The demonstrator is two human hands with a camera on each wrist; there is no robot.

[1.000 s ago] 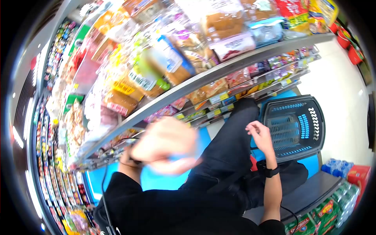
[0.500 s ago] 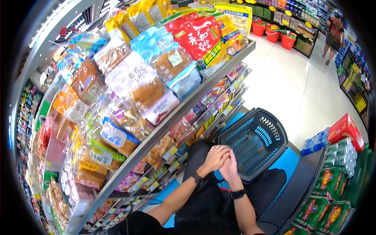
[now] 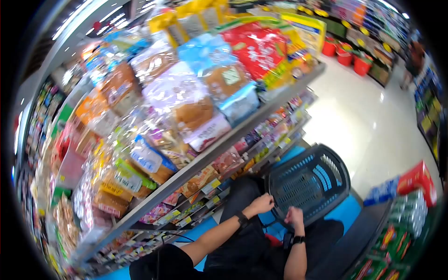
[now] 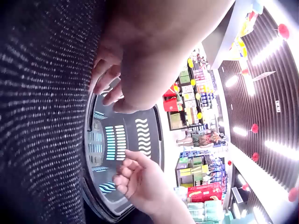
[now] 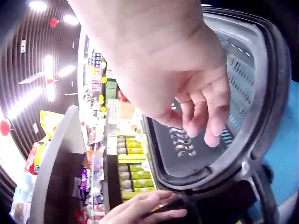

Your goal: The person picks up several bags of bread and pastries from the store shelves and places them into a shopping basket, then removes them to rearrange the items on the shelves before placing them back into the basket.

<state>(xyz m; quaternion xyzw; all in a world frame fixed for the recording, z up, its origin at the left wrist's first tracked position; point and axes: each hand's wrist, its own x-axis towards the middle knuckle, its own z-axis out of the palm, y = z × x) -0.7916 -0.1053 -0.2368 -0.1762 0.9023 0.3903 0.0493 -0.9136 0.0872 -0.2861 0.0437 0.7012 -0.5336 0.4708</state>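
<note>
In the head view the left hand (image 3: 260, 204) is over the person's dark-trousered lap, at the near left edge of a dark shopping basket (image 3: 305, 184). Just right of it, the right hand (image 3: 294, 217) is raised by the basket's near rim. A gap separates the two hands, and neither holds anything. The left wrist view has the left hand (image 4: 110, 79) with loosely bent fingers, facing the right hand (image 4: 142, 184). Loosely curled fingers also hang from the right hand (image 5: 203, 102) in the right wrist view. Nothing is visible inside the basket.
A sloping shelf edge (image 3: 196, 163) runs along the left, piled with bagged bread (image 3: 193, 114) and a red packet (image 3: 256, 46). Red buckets (image 3: 361, 64) stand on the floor beyond. Green packs (image 3: 394, 240) and a red box (image 3: 417, 179) are at right; a person stands far off.
Half a second ago the hands touched each other; now they are apart. Earlier still, the left hand was raised near the shelf, blurred. The head view has swung toward the aisle since then.
</note>
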